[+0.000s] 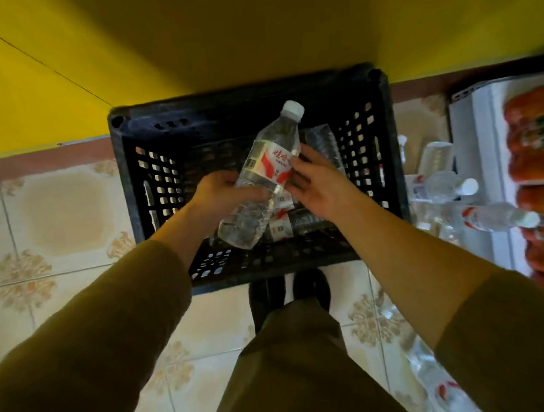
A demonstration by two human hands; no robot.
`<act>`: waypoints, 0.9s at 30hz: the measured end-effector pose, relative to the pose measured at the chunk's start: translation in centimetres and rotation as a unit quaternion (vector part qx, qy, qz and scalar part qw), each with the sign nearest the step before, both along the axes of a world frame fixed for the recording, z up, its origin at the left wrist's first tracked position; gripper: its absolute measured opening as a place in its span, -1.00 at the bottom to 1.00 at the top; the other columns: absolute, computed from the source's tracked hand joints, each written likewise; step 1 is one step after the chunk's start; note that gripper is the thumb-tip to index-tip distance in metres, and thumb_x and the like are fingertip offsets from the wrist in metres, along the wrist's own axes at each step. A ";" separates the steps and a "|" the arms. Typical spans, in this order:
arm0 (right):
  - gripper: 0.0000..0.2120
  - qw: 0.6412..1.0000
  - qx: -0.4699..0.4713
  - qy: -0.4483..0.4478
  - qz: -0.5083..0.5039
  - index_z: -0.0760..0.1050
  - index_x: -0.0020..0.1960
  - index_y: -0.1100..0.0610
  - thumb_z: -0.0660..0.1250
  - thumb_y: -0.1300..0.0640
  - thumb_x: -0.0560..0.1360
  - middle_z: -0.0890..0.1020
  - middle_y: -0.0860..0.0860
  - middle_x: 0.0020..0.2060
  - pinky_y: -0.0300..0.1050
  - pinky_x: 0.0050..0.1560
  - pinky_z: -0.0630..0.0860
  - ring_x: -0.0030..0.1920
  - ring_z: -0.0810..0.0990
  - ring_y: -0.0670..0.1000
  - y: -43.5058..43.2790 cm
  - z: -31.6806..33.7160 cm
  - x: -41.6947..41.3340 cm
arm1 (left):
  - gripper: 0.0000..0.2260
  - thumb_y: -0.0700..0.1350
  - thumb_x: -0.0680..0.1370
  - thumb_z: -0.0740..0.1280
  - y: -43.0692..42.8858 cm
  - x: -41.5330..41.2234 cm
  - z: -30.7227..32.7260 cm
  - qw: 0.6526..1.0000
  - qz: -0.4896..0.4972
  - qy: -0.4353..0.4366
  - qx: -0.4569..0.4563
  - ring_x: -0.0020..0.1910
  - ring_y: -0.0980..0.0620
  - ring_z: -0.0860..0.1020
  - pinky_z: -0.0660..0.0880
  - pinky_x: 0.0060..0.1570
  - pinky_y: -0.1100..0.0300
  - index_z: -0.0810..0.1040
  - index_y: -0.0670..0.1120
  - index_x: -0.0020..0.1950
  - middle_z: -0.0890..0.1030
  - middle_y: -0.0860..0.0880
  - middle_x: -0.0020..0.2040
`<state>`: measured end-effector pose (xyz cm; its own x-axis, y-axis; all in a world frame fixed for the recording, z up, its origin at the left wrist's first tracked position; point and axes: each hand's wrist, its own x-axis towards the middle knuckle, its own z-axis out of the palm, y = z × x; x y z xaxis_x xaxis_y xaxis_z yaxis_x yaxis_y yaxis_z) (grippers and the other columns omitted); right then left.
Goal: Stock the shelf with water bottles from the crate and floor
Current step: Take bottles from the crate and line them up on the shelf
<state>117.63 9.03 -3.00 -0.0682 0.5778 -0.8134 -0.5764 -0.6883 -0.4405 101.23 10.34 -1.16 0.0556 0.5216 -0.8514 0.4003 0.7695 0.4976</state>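
Over the black plastic crate I hold a clear water bottle with a white cap and a red-and-white label, tilted with its cap away from me. My left hand grips its lower half. My right hand lies against the label side with fingers spread. More bottles lie at the crate's bottom, and another stands behind my right hand. On the right, bottles lie on the white shelf.
The crate stands on a tiled floor against a yellow wall. Orange packaged goods fill the shelf's far right. More bottles lie low on the right by my arm. My shoes are just behind the crate.
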 end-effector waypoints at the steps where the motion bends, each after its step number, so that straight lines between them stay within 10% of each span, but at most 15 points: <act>1: -0.74 1.000 0.005 0.004 0.002 0.40 0.27 0.14 0.16 0.26 0.59 0.60 0.04 -0.04 -0.18 -0.12 0.62 -0.06 0.60 -0.02 -0.2 1.6 0.6 | -0.60 -0.17 0.29 0.53 -0.1 0.4 1.6 1.000 0.004 -0.011 -0.006 0.00 -0.11 0.63 0.56 0.07 -0.02 0.56 -0.17 0.09 0.64 -0.14 0.04; 15: -0.72 0.993 0.110 0.016 0.042 0.48 0.12 0.10 0.24 0.01 0.47 0.67 -0.01 -0.04 -0.18 0.01 0.60 -0.04 0.65 -0.05 -2.5 22.7 7.8 | -0.75 -0.19 0.44 0.39 0.8 7.6 22.1 0.982 -0.058 -0.179 0.024 -0.24 0.12 0.66 0.53 -0.38 0.32 0.58 -0.16 0.11 0.67 -0.04 -0.11; 23: -0.67 0.986 0.158 -0.041 -0.027 0.49 0.10 0.08 0.28 0.00 0.37 0.70 -0.06 -0.10 -0.29 -0.14 0.57 -0.09 0.67 -0.12 -4.0 32.1 14.9 | -0.83 -0.18 0.46 0.36 1.5 15.7 31.0 0.963 -0.138 -0.218 0.074 -0.12 0.06 0.65 0.56 -0.14 0.20 0.59 -0.05 0.04 0.67 -0.05 -0.02; 27: -0.62 0.982 0.158 -0.103 0.012 0.48 0.19 0.18 0.29 0.01 0.45 0.66 0.07 0.05 -0.15 0.10 0.57 0.03 0.65 -0.03 -6.1 35.7 19.4 | -0.64 -0.10 0.30 0.43 0.5 20.4 33.8 0.953 -0.169 -0.237 0.083 -0.07 -0.01 0.66 0.57 -0.11 0.15 0.60 -0.08 0.08 0.68 -0.09 0.00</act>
<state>137.07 2.97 32.68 0.0624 0.8038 -0.5916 -0.4372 -0.5109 -0.7402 121.62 10.86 32.66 0.6026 0.5309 -0.5959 0.3104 0.5320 0.7878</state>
